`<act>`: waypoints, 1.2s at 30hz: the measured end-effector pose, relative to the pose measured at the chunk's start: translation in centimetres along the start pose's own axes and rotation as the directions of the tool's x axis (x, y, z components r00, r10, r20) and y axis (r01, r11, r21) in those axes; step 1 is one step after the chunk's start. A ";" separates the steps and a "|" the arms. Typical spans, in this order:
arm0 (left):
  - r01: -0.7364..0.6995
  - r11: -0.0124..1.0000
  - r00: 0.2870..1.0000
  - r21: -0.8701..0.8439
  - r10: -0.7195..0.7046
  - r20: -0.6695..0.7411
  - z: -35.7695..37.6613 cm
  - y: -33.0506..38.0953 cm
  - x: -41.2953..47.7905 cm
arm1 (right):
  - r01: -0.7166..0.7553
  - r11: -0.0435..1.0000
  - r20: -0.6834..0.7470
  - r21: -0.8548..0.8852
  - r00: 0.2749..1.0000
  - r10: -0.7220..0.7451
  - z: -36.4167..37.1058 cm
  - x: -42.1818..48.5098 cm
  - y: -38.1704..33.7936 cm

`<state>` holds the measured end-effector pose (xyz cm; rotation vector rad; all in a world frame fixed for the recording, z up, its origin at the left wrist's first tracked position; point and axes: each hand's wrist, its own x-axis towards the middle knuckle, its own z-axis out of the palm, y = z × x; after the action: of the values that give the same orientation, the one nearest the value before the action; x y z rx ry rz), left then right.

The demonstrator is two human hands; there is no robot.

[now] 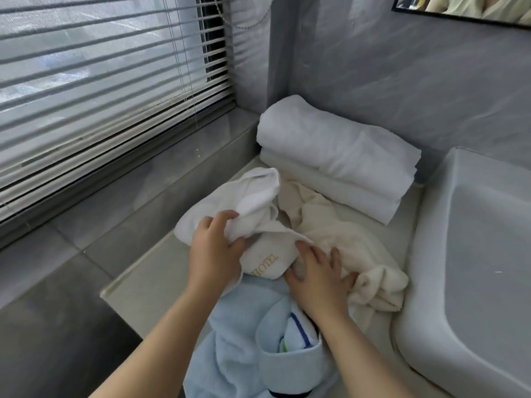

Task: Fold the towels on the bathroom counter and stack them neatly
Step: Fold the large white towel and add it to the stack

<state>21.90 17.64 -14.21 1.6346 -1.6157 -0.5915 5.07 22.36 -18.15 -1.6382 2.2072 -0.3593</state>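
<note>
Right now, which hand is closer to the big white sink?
Right. The right hand rests on the crumpled towels beside the sink; the left hand grips the white towel farther away, toward the window.

Head view (close) down onto counter (138,285)

Crumpled white (230,202), cream (344,242), blue towels (244,326) beside folded stack (336,156)

white folded towels (330,145), cream towel (344,239), pale blue towel (244,326) with blue-green stripes
</note>
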 end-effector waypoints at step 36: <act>0.578 0.449 0.779 -0.681 -0.056 0.625 7.8 20.1 -26.8 | 0.063 -0.099 -0.052 0.993 0.993 0.109 -12.7 -22.9 16.9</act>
<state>0.60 43.97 -8.32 1.0004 -0.9436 -1.8700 -9.10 49.05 -10.50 -0.5572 1.0828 -1.6756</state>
